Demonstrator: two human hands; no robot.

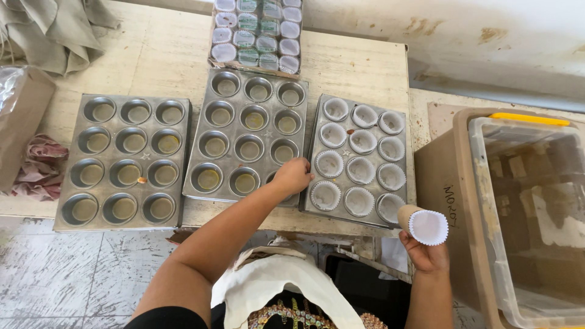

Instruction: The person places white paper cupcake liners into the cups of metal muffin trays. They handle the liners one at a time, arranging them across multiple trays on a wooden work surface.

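Paper liners [428, 226], stacked and being clamped in the right hand [426, 253] just right of the lined tray [361, 159], while the left hand [293, 176], fingers curled together, is being lowered at that tray's left edge; stack likely to be spilled if grip is loosened.

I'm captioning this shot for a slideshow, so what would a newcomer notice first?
Three grey muffin trays fill the table: the right tray is lined with white paper cups, the middle tray and left tray are bare. The left hand rests at the middle tray's near right corner, while the right hand holds a stack of paper liners below the lined tray.
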